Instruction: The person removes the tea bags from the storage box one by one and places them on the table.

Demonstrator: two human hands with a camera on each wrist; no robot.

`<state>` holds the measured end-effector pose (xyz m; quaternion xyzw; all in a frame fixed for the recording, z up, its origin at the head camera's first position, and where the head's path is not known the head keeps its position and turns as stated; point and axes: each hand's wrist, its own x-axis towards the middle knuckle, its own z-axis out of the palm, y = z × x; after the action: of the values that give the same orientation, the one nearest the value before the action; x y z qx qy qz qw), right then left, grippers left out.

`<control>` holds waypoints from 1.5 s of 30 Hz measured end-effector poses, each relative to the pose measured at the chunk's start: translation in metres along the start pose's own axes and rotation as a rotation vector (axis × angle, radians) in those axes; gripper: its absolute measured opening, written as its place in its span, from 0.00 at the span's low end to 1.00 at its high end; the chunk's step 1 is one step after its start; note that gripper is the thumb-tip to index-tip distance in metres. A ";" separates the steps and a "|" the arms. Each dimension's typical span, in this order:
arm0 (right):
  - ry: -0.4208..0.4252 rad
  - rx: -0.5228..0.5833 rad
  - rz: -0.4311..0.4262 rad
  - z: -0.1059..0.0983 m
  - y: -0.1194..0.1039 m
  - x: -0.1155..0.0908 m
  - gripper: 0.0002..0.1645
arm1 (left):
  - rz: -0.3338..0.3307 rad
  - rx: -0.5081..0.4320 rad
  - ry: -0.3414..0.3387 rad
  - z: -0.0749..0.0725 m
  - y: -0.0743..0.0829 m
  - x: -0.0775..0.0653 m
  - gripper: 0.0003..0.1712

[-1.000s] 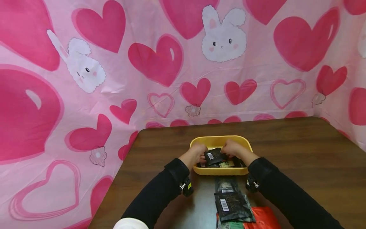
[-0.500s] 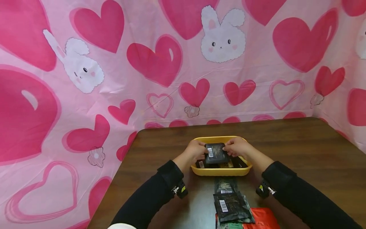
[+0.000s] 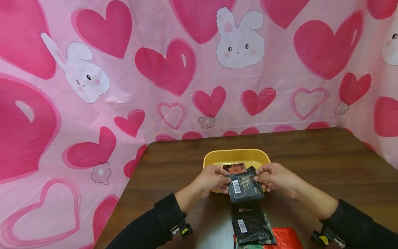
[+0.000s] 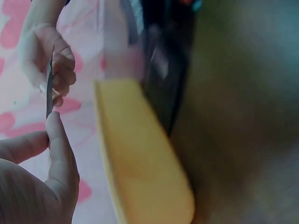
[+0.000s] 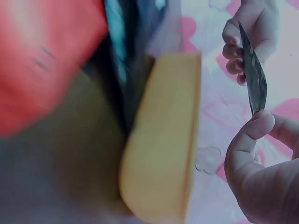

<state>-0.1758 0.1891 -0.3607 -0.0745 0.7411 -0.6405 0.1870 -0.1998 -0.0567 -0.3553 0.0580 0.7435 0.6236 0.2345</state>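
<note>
A flat black sachet with a white barcode is held by both hands over the near rim of the yellow tray. My left hand pinches its left edge between thumb and fingers. The right hand does the same at the right edge. Seen edge-on, the sachet is thin in the left wrist view and slightly bulged in the right wrist view. Inside the tray lies another dark sachet with an orange picture; the held one covers part of the tray's contents.
In front of the tray, black sachets lie overlapping on the brown wooden table. Under them at the right shows a red-orange packet, with a greenish one at the bottom edge. A pink heart-patterned cloth hangs behind the table.
Both hands have raised the black sachet out of the tray and brought it nearer, over the front rim. The sachet with the orange picture has come into view. The front pile stays put.
</note>
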 end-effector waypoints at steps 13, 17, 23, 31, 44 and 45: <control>-0.135 0.051 0.100 0.019 0.049 -0.033 0.15 | -0.165 0.047 -0.097 0.022 -0.040 -0.026 0.06; -0.163 0.064 0.125 0.021 0.057 -0.036 0.13 | -0.208 0.047 -0.128 0.024 -0.050 -0.027 0.07; -0.179 0.046 0.125 0.022 0.066 -0.038 0.10 | -0.233 0.029 -0.181 0.022 -0.054 -0.028 0.07; -0.169 0.029 0.105 0.024 0.069 -0.039 0.12 | -0.203 0.013 -0.161 0.025 -0.062 -0.027 0.11; -0.183 0.028 0.092 0.025 0.071 -0.041 0.13 | -0.208 0.022 -0.153 0.029 -0.069 -0.028 0.13; -0.180 0.025 0.089 0.025 0.071 -0.041 0.13 | -0.205 0.026 -0.152 0.029 -0.070 -0.028 0.12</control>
<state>-0.1192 0.1922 -0.4250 -0.0963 0.7158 -0.6316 0.2821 -0.1487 -0.0564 -0.4173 0.0318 0.7337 0.5804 0.3519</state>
